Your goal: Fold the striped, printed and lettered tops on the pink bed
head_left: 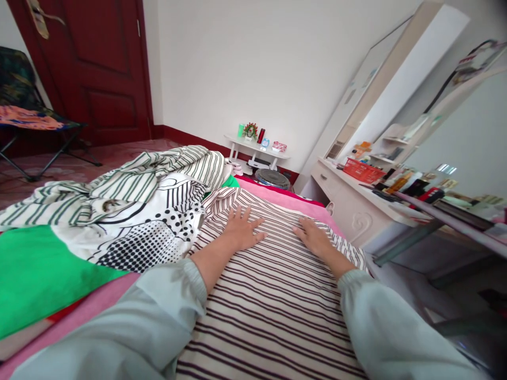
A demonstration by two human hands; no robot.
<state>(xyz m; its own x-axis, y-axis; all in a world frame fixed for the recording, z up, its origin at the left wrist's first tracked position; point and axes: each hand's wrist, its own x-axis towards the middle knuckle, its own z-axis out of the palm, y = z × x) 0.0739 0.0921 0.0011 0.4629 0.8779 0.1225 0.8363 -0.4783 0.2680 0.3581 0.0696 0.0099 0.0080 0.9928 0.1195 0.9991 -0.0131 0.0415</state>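
A striped shirt, cream with dark lines, lies spread out in front of me on a pink cover. My left hand rests flat on its upper left part, fingers spread. On the upper right part lies my right hand, palm down with the fingers stretched out; some of its fingers are hard to make out. Neither hand grips the fabric. Left of the shirt sits a crumpled green-striped garment, heaped over a white, black and green patterned cloth.
A white dressing table stands on the right, carrying a red basket and several bottles. A metal rail runs near my right arm. Beyond the bed is a small white table. A folding chair stands by the red door.
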